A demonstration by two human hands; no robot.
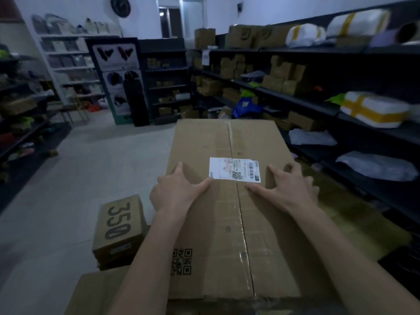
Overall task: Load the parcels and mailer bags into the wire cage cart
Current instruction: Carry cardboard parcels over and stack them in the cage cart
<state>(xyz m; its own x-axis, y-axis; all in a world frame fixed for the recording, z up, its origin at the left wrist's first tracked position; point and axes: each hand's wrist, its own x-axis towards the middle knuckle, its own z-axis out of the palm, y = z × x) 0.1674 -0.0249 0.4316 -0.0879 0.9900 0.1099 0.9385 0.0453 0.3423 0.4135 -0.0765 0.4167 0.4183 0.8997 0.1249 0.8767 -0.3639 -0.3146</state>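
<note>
Head view, one frame

1. Large cardboard box (pixel 229 201): centre of frame, long side running away from the camera, taped seam down the middle of its top. White shipping label (pixel 235 169) stuck across the seam in the upper half of the top; black printed QR code (pixel 181 262) on the lower left of the top
2. Left hand (pixel 176 192): lies on the box top at its left edge, just left of the label. Thumb and forefinger are spread straight, thumb tip touching the label's lower left corner; the other fingers are hidden past the edge. Not clenched
3. Right hand (pixel 284 187): on the box top just right of the label, fingers splayed and pressing down, outer fingers reaching the right edge. Nothing is held in it
4. Shoe box marked 350 (pixel 118 228): lower left, beside the large box, on top of another box
5. Brown carton (pixel 97 294): bottom left corner, partly under the left forearm
6. Dark shelving (pixel 318 103): right side of frame, holding small brown boxes, white parcels with yellow tape (pixel 372 110) and grey mailer bags (pixel 377 165)
7. Grey floor (pixel 91 160): left and centre
</note>
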